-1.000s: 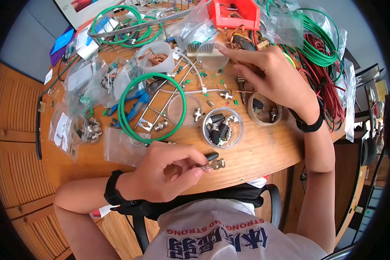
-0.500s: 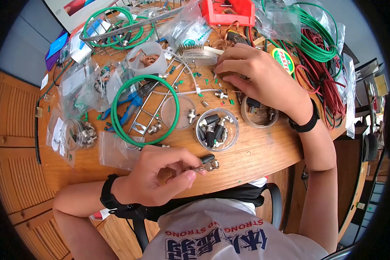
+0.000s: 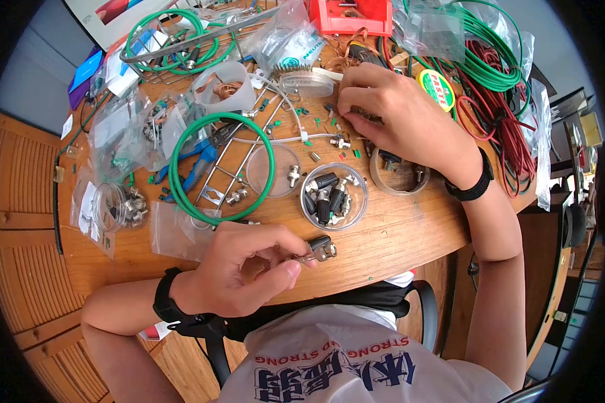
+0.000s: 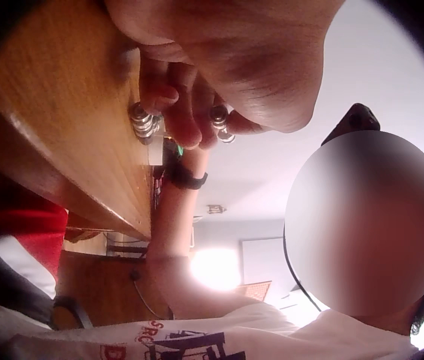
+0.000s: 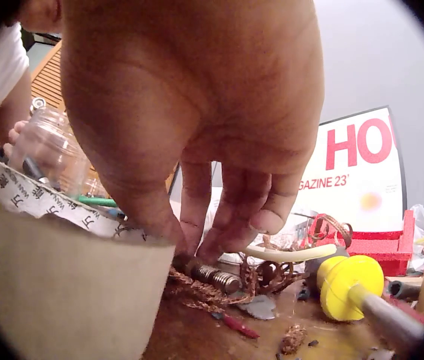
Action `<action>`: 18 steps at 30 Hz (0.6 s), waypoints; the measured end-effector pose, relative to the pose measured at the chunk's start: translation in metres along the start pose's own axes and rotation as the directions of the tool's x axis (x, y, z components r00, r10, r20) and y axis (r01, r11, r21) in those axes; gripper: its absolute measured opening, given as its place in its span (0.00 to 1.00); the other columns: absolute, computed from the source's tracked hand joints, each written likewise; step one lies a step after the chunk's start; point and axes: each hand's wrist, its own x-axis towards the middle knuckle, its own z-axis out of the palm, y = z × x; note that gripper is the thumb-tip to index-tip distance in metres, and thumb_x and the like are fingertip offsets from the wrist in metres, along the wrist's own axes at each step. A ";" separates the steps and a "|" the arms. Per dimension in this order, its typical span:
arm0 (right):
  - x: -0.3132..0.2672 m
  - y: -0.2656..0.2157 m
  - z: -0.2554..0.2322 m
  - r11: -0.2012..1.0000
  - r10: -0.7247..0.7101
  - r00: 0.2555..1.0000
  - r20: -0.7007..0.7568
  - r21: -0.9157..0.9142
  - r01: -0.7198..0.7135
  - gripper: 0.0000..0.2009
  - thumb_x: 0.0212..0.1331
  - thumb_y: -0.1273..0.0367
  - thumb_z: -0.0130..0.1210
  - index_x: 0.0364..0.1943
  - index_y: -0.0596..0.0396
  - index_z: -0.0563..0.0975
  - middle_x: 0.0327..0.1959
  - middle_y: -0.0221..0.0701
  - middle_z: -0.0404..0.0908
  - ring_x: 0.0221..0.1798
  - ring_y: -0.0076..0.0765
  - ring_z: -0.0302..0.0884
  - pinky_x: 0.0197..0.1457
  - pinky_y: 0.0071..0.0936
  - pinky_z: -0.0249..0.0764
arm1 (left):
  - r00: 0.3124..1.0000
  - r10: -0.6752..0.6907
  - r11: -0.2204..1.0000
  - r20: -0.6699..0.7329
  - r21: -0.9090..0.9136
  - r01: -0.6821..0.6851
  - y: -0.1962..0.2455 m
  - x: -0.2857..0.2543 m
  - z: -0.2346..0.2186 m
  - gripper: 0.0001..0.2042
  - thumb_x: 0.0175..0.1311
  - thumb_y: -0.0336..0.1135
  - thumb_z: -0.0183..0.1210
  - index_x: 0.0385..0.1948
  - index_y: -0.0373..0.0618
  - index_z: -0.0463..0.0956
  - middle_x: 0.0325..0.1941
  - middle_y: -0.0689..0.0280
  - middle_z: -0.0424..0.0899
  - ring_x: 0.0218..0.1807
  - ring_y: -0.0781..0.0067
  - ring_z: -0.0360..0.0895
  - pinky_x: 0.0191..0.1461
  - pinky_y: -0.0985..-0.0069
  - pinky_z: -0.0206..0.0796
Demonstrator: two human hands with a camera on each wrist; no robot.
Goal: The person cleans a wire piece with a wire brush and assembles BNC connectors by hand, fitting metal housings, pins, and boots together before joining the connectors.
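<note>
My left hand (image 3: 249, 269) pinches a metal BNC connector (image 3: 325, 252) between thumb and index finger, low over the table's front edge. A black connector sleeve (image 3: 319, 242) shows right behind it. In the left wrist view, a second metal piece (image 4: 144, 122) sits by the other fingers. Farther back, my right hand (image 3: 393, 111) reaches down with curled fingers. In the right wrist view, its thumb and fingertips close on a dark metal rod with a threaded end (image 5: 218, 277), among copper braid. The rod's other end is hidden behind the hand.
A clear round tub (image 3: 334, 196) of black and metal connectors stands in front. A cardboard ring (image 3: 400, 176) is below the right hand. Green cable coil (image 3: 222, 168), blue pliers (image 3: 198, 168), red bin (image 3: 351, 17), yellow paste tin (image 3: 436, 90) and a yellow-collared tool (image 5: 351, 287) lie around.
My right hand has come down beside the clear lid, its outstretched fingers drawing in and curling onto the rod. The left hand keeps its pinch on the connector. The head view has shifted slightly.
</note>
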 end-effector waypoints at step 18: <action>0.005 -0.032 -0.048 0.997 0.076 0.976 -0.204 0.009 -0.076 0.07 0.66 0.71 0.61 0.33 0.61 0.82 0.22 0.41 0.80 0.22 0.46 0.80 0.29 0.38 0.74 | 0.994 -0.104 0.990 -0.017 -0.097 0.102 0.001 -0.002 0.001 0.08 0.78 0.27 0.50 0.46 0.30 0.74 0.38 0.51 0.85 0.24 0.80 0.76 0.24 0.82 0.69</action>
